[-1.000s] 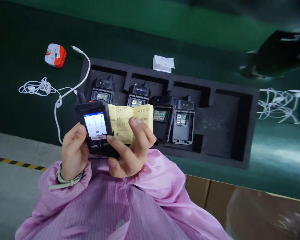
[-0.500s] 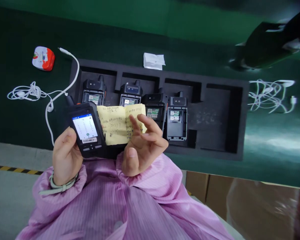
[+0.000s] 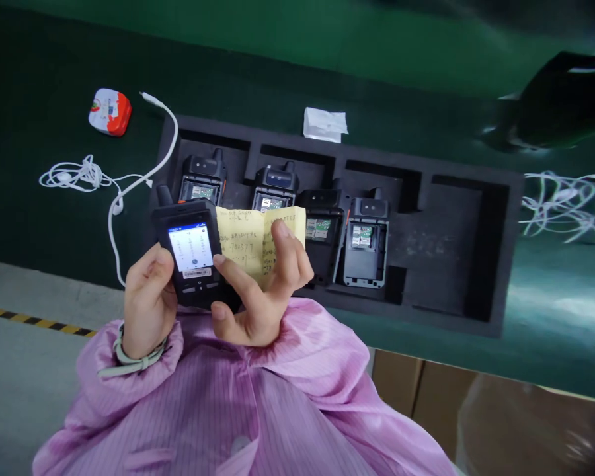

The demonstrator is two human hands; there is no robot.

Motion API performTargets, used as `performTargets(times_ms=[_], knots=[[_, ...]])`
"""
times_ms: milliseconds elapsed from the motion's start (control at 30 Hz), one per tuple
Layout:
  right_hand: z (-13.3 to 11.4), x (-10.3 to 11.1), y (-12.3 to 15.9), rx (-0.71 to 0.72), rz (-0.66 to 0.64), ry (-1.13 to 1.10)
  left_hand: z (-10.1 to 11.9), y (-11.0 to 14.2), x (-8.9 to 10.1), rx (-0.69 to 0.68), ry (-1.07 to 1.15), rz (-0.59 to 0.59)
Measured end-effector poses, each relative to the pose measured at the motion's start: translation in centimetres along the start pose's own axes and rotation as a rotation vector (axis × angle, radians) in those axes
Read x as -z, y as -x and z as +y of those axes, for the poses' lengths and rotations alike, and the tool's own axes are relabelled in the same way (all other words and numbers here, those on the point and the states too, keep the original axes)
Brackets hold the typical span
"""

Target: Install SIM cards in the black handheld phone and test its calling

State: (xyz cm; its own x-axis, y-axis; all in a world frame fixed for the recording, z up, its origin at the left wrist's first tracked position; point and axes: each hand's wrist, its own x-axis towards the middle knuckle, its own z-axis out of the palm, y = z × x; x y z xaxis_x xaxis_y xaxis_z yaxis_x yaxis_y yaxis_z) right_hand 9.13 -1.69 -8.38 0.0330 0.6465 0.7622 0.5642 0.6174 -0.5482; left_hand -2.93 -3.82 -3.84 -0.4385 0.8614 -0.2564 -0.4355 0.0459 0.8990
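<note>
My left hand grips a black handheld radio, whose lit screen faces me. A yellow handwritten note sticks out from behind the radio's right side. My right hand is in front of the note, with one fingertip against the radio's right edge and another over the paper. Nothing is closed in that hand. Below them, a black foam tray holds several radios with their backs open. SIM slots show in them.
White earphones and their cable lie left of the tray, near a red-and-white tin. A white paper packet lies behind the tray. Another white cable tangle lies right. Cardboard boxes stand below the table edge.
My right hand's fingers have curled left onto the radio's edge. The radio has turned more upright. The whole view has shifted slightly right and up.
</note>
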Motion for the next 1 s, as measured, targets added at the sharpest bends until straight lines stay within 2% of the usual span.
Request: performTargets(times_ms=[267,467,1000], knots=[[0.22,0.41,-0.31,0.083,-0.163,0.081,0.12,0.06,-0.05,-0.003,-0.009,-0.047],[-0.06,0.01,-0.15,0.101,-0.121,0.052,-0.07,0.13,0.11,0.009,-0.007,-0.05],[-0.28,0.11,-0.3,0.118,-0.134,0.013,-0.04,0.2,0.05,0.014,0.005,-0.078]])
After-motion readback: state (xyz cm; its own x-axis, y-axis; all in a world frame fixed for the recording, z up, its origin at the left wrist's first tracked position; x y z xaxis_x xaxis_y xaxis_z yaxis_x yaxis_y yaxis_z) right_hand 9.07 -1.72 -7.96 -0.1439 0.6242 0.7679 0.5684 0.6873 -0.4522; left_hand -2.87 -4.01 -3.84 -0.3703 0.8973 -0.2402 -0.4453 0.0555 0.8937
